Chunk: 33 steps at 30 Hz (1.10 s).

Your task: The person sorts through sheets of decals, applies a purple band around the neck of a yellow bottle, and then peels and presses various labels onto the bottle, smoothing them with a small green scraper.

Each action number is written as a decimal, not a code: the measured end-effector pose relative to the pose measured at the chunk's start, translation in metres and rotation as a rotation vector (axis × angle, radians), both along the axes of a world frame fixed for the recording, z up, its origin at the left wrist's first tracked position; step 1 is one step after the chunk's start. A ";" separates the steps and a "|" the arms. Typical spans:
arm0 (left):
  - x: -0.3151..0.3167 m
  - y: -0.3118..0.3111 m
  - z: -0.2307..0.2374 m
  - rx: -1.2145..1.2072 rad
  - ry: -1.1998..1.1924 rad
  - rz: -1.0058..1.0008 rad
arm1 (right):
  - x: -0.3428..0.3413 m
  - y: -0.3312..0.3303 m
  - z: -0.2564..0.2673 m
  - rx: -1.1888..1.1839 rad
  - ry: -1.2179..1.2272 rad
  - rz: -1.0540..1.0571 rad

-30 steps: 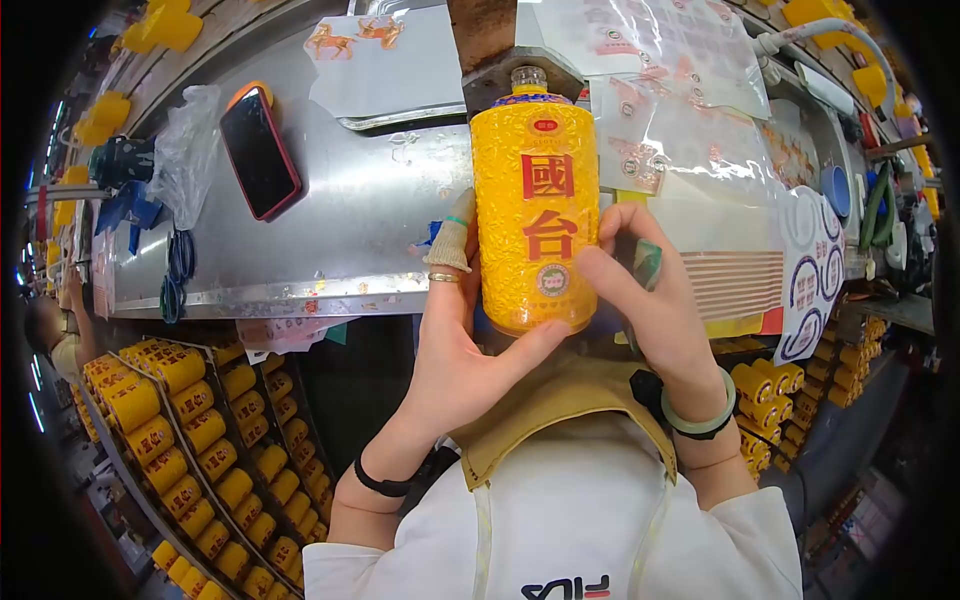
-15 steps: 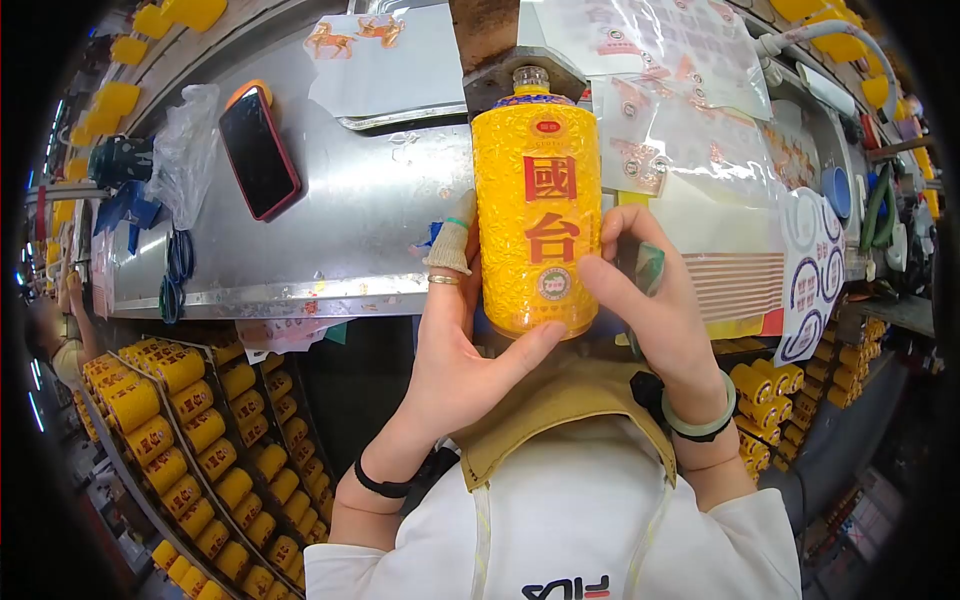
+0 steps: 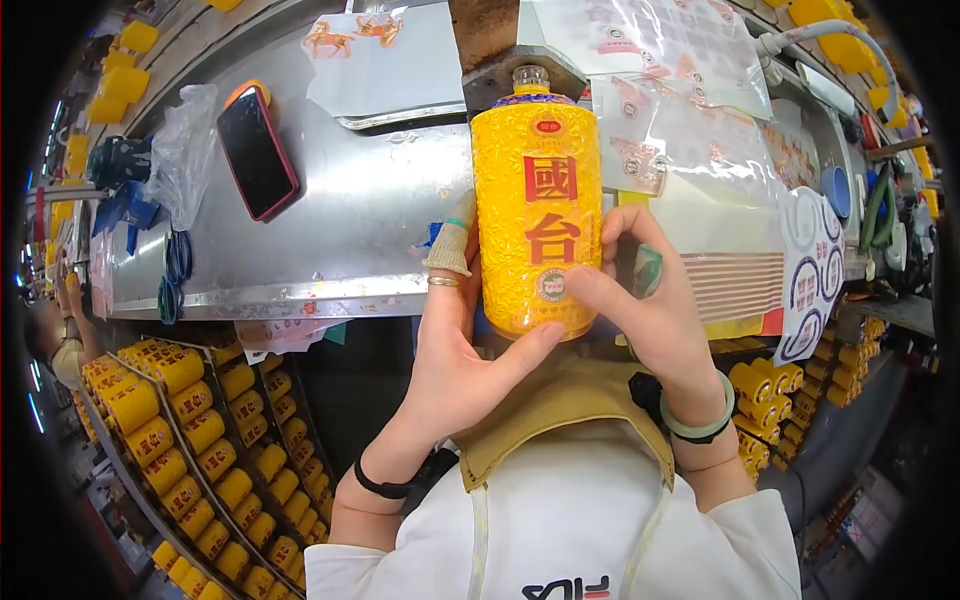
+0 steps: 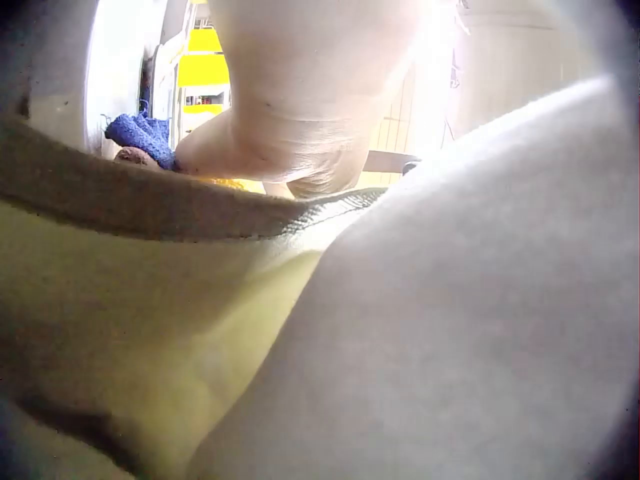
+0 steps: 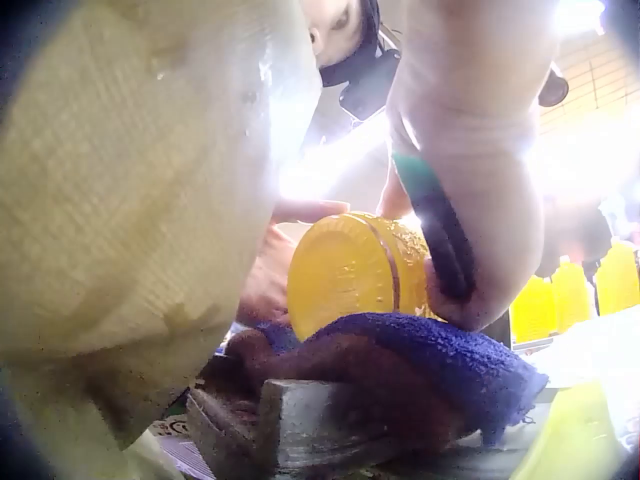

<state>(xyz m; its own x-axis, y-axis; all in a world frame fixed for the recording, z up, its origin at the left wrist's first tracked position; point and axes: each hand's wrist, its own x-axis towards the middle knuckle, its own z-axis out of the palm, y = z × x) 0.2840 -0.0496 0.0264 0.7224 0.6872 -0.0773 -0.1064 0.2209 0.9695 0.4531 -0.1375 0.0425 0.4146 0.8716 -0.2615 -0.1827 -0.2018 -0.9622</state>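
A yellow embossed bottle (image 3: 540, 200) with red characters and a round label (image 3: 552, 285) lies with its glass neck away from the body. My left hand (image 3: 465, 365) grips its lower left side, thumb along the base; a knit finger cover (image 3: 449, 248) is on one finger. On the other side my right hand (image 3: 655, 310) holds the lower right, thumb on the label's edge and fingers bent at the side. A green and dark strip (image 5: 440, 230) is tucked in that hand. Blue towelling (image 5: 430, 350) lies beneath the bottle in the right wrist view.
A metal bracket (image 3: 565, 72) borders the bottle's neck. Clear sticker sheets (image 3: 690, 130) cover the bench's right side. At left lie a phone (image 3: 258, 155), a plastic bag (image 3: 185, 150) and scissors (image 3: 172, 285). Racks of yellow bottles (image 3: 200, 440) stand below the bench.
My right thumb has moved left from the bottle's side onto the edge of the round label. The bottle has turned slightly, its characters shifting right. My left hand keeps its grip.
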 end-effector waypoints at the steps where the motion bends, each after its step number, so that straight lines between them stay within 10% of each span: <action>1: 0.000 0.000 0.000 0.000 0.000 0.000 | 0.000 0.000 -0.001 0.000 0.000 0.000; 33: 0.001 -0.003 0.002 0.010 0.002 0.016 | 0.011 -0.001 0.013 0.033 0.061 0.042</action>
